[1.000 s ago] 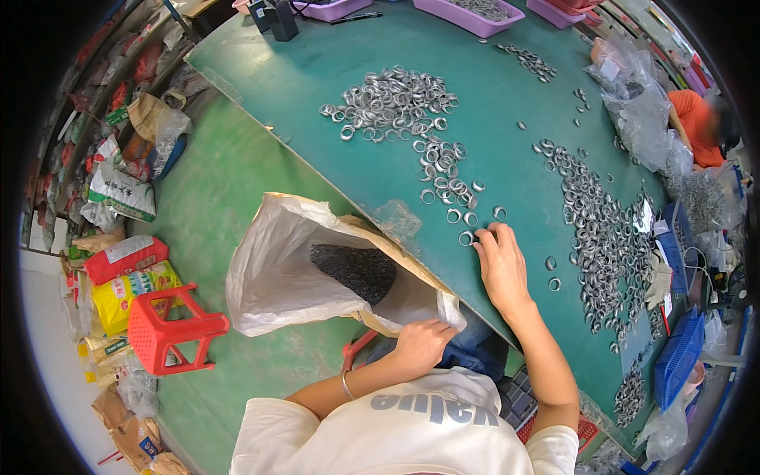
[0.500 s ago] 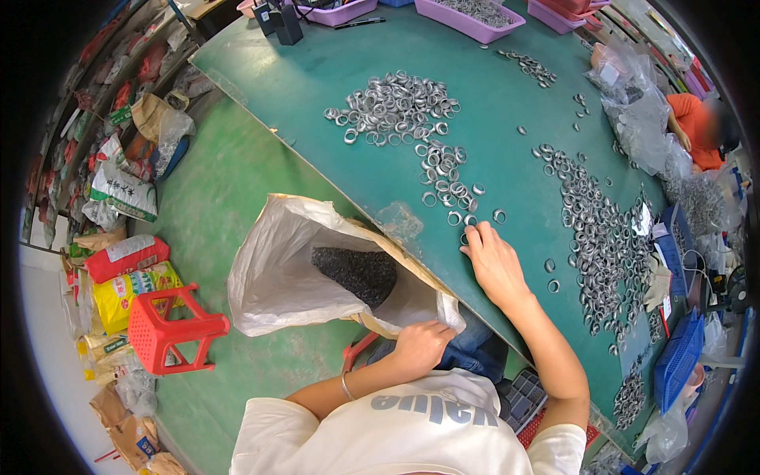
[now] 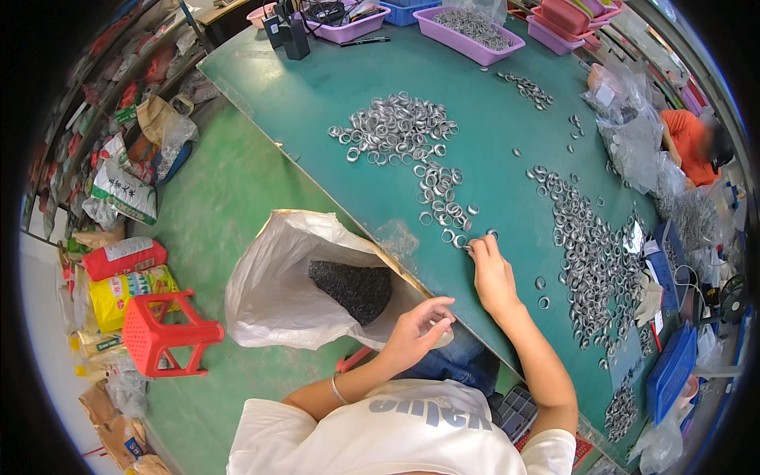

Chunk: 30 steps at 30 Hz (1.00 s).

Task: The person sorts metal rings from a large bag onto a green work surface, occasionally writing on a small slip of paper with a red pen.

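Small grey metal rings (image 3: pixel 445 206) trail across the green table toward its near edge, below a larger heap of rings (image 3: pixel 396 127). At the trail's near end, my right hand (image 3: pixel 494 277) has its fingers closed at the tips on a metal ring (image 3: pixel 468 246), partly hidden by them. My left hand (image 3: pixel 413 336) is raised by the table edge, thumb and fingers apart, with nothing visible in it. Beside it, a large white sack (image 3: pixel 269 293) gapes wide against the table edge. Dark small pieces (image 3: pixel 352 289) lie inside the sack.
Another broad spread of rings (image 3: pixel 598 261) covers the table's right side. Purple trays (image 3: pixel 467 39) stand at the far edge. A red stool (image 3: pixel 162 332) and filled bags (image 3: pixel 131 297) are on the floor at left. A person in orange (image 3: pixel 689 146) sits far right.
My left hand has let go of the sack's rim and risen toward the table edge, its fingers spreading. My right hand stays at the trail's near end, its fingertips now closed on a ring.
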Each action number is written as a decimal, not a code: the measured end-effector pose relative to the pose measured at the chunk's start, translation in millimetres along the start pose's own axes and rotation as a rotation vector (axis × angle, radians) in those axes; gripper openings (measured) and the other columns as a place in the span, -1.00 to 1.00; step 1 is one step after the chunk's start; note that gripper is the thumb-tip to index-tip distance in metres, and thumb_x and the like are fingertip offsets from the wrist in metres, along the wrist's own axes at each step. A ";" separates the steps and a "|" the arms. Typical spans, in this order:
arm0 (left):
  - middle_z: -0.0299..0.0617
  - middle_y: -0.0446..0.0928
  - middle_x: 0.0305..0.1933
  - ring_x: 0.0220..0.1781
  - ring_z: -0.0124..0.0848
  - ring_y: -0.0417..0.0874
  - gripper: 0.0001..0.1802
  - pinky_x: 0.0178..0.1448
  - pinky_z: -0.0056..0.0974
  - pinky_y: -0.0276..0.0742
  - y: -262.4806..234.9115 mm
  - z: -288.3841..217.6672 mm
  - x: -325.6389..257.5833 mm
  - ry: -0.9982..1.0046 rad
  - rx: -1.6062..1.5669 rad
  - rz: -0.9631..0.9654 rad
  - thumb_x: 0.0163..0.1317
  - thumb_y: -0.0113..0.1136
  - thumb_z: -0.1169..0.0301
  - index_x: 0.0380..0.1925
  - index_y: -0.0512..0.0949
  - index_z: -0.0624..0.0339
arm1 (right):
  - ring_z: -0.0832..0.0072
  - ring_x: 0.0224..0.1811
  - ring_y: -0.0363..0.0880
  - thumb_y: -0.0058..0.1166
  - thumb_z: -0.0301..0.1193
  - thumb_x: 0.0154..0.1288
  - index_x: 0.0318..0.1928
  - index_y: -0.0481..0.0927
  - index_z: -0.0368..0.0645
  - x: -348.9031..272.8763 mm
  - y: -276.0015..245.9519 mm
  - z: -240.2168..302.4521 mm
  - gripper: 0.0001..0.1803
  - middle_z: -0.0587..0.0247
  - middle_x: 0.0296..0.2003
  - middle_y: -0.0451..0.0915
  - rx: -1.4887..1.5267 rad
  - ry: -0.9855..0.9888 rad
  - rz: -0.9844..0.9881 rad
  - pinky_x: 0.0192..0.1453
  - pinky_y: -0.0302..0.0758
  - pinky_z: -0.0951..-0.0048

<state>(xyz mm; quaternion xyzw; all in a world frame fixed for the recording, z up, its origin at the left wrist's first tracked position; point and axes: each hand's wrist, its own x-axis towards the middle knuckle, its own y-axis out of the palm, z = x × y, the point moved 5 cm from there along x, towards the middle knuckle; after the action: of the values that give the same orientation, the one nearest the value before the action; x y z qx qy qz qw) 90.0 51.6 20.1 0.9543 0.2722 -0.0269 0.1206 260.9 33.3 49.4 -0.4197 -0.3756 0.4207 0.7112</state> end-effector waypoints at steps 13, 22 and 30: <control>-0.18 0.56 0.00 -0.05 -0.38 0.57 -0.71 0.04 -0.33 0.46 -57.4 22.0 -14.2 -0.325 -0.322 -0.161 0.40 -0.01 0.39 0.02 0.54 0.26 | 0.23 -0.28 0.57 0.15 -0.58 0.19 -0.08 0.53 -0.26 10.6 -46.5 10.2 -0.74 0.09 -0.13 0.52 0.455 0.105 -0.154 -0.24 0.51 0.34; -0.11 0.34 0.30 0.34 -0.31 0.37 -0.60 0.33 -0.26 0.31 -44.1 0.9 -25.4 -0.084 -0.102 -0.303 0.36 0.03 0.47 0.19 0.40 0.23 | 0.12 -0.14 0.46 0.13 -0.58 0.14 -0.23 0.54 -0.26 43.8 -9.8 -17.2 -0.84 0.09 -0.30 0.50 0.079 0.037 -0.210 -0.01 0.39 0.17; -0.18 0.53 -0.09 -0.13 -0.46 0.51 -0.63 -0.11 -0.40 0.47 -12.8 10.7 8.6 -0.387 -0.973 0.012 0.42 -0.01 0.37 0.16 0.43 0.32 | 0.21 -0.17 0.50 0.15 -0.56 0.17 -0.22 0.57 -0.26 -7.1 -24.8 44.0 -0.85 0.10 -0.29 0.56 0.592 -0.069 0.277 -0.09 0.47 0.31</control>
<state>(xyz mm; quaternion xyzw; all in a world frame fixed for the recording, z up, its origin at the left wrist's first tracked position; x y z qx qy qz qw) 90.7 63.9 5.9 0.7672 0.2203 -0.0723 0.5981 226.3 31.9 86.9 -0.2276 -0.2002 0.6182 0.7253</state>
